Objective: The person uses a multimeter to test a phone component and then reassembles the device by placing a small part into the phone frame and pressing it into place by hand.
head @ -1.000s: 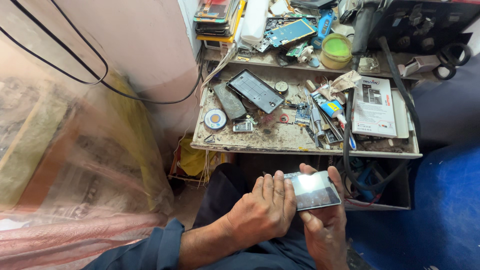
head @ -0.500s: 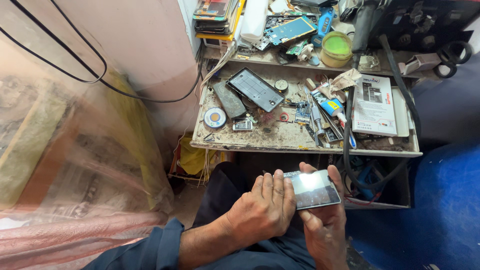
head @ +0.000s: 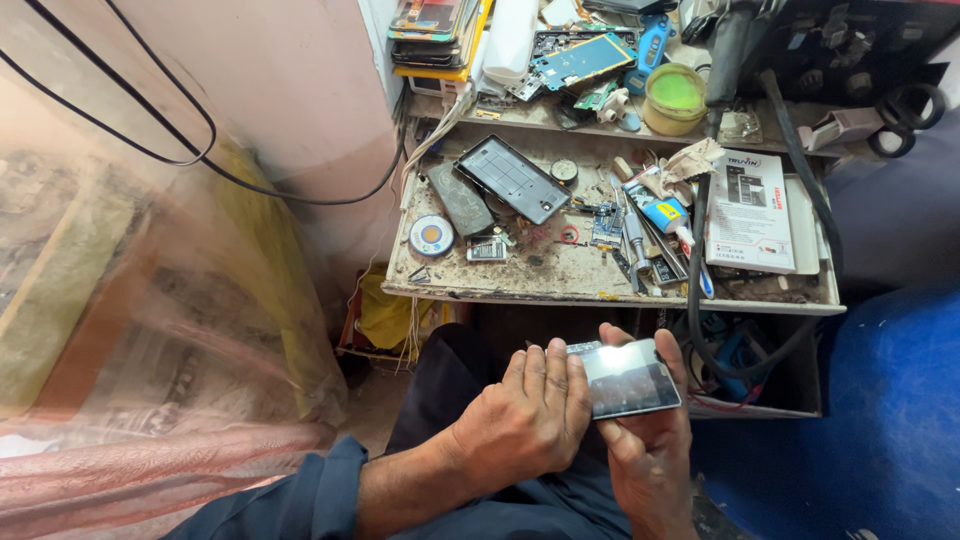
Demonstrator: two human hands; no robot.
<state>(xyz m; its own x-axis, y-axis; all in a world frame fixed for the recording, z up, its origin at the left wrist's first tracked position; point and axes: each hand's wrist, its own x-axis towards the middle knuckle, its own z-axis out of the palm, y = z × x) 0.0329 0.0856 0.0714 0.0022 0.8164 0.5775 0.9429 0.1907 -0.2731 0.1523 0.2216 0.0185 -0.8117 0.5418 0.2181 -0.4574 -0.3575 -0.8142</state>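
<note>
**A:** What packaging or labels are in view?

**B:** On the cluttered, stained counter (head: 560,275), a white rectangular printed booklet with dark print (head: 750,222) lies flat at the right end. Left of it is a small white and blue tube with a yellow label (head: 660,212). A round yellow-green lidded tub (head: 675,97) sits on the shelf behind.

**A:** And what is being held?

**B:** A thin, rectangular grey smartphone with a glossy, glare-lit screen (head: 630,378), below the counter's front edge, over the lap. Its long axis runs left to right, tilted slightly, screen up.

**A:** How do the hands grip it?

**B:** The right hand (head: 650,455) cradles it from beneath, fingers curled round the far edge. The left hand (head: 525,425) covers its left end, fingers close together.
</note>
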